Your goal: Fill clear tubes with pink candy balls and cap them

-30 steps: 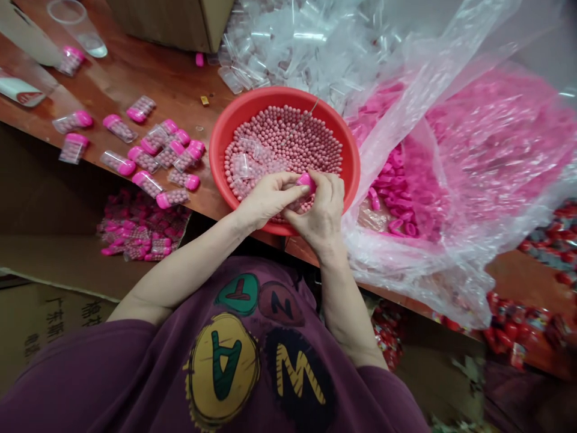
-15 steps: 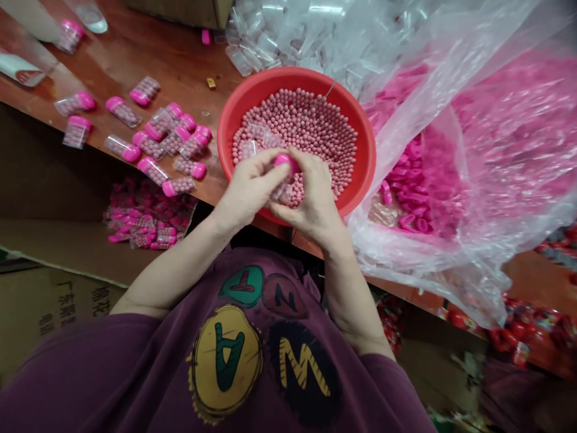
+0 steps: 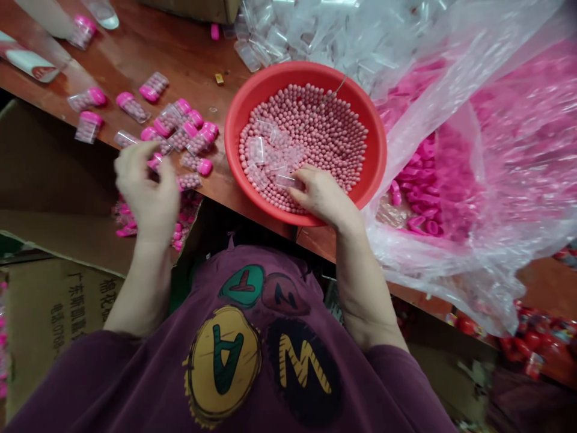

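My left hand (image 3: pixel 151 189) is over the table's front edge at the left, thumb and fingers curved apart, slightly blurred, with nothing clearly held. Several small clear bottles of pink beads with pink caps (image 3: pixel 169 120) lie beside and behind it; one cap shows between the thumb and fingers. My right hand (image 3: pixel 322 195) reaches into the red basin (image 3: pixel 376 150), its thumb and fingers pinching the end of an uncapped clear bottle (image 3: pixel 285 180). Pink beads (image 3: pixel 311 120) fill the basin's bottom, with several other clear bottles (image 3: pixel 259 150) lying on them at the left.
Clear bottles (image 3: pixel 311 36) are heaped behind the basin. A plastic bag (image 3: pixel 496 234) with pink caps (image 3: pixel 424 198) spreads on the right. Below the table's left edge stands a cardboard box (image 3: pixel 58 225) with filled bottles. Red items (image 3: pixel 536 343) lie at lower right.
My hands have parted from over the basin, where they held a pink-capped bottle together. The left moved left to the table edge; the right stayed in the basin and grips a clear bottle.
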Demonstrator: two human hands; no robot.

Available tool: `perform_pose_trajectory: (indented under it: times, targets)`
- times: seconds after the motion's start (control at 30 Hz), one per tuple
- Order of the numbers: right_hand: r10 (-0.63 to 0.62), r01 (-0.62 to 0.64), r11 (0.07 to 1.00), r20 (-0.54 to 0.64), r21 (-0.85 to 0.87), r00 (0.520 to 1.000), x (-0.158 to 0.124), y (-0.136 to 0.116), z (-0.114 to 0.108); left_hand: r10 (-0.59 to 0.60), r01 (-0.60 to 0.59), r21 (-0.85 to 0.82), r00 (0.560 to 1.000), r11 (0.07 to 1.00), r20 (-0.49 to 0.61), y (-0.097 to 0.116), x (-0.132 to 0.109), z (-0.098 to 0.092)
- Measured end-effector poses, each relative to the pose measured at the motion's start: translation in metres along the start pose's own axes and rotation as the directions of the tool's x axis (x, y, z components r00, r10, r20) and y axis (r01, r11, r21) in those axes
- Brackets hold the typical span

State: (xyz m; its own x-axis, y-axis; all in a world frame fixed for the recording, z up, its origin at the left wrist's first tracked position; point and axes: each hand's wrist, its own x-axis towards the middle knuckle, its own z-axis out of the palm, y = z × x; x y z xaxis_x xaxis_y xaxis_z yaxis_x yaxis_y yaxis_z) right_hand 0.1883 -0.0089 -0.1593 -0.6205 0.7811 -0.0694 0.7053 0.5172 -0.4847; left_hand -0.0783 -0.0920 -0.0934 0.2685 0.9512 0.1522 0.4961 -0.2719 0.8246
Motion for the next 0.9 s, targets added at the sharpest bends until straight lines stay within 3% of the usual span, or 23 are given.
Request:
perform_pose_trajectory:
  times: [0.17, 0.27, 0.33, 0.43, 0.5, 0.6, 0.67, 0.73, 0.8, 0.9]
  targets:
    - [-0.034, 0.069, 0.978, -0.178, 0.195, 0.983, -0.012, 0.003, -0.006, 0.156, -0.177, 0.318, 0.983, 0.931, 0.092, 0.010, 0.049, 0.057]
    - [0.057, 0.082, 0.887, -0.283, 0.454, 0.957, -0.025, 0.009, -0.005, 0.209, -0.256, 0.480, 0.966, 0.839, 0.150, 0.004, 0.070, 0.086]
    - [0.154, 0.100, 0.800, -0.365, 0.591, 0.918, -0.036, 0.017, -0.005, 0.211, -0.290, 0.562, 0.956, 0.775, 0.203, 0.000, 0.082, 0.096]
    - [0.311, 0.136, 0.763, -0.544, 0.631, 0.780, -0.064, 0.040, -0.016, 0.195, -0.392, 0.622, 0.911, 0.678, 0.362, -0.004, 0.104, 0.100]
    - [0.406, 0.094, 0.799, -0.647, 0.594, 0.645, -0.094, 0.064, -0.030, 0.170, -0.512, 0.622, 0.834, 0.593, 0.524, -0.004, 0.118, 0.105]
    - [0.475, -0.116, 0.866, -0.729, 0.486, 0.493, -0.150, 0.108, -0.051, 0.107, -0.658, 0.562, 0.691, 0.501, 0.715, -0.001, 0.132, 0.124]
    - [0.494, -0.320, 0.866, -0.756, 0.385, 0.429, -0.187, 0.133, -0.060, 0.072, -0.688, 0.522, 0.636, 0.505, 0.768, 0.002, 0.139, 0.141]
    - [0.546, -0.523, 0.798, -0.726, 0.299, 0.419, -0.216, 0.149, -0.060, 0.060, -0.677, 0.495, 0.620, 0.544, 0.782, 0.002, 0.146, 0.155]
    - [0.632, -0.668, 0.710, -0.620, 0.223, 0.465, -0.231, 0.156, -0.052, 0.062, -0.619, 0.459, 0.635, 0.637, 0.770, -0.001, 0.154, 0.163]
    - [0.711, -0.743, 0.656, -0.443, 0.135, 0.547, -0.230, 0.157, -0.034, 0.051, -0.366, 0.298, 0.702, 0.882, 0.710, -0.005, 0.163, 0.161]
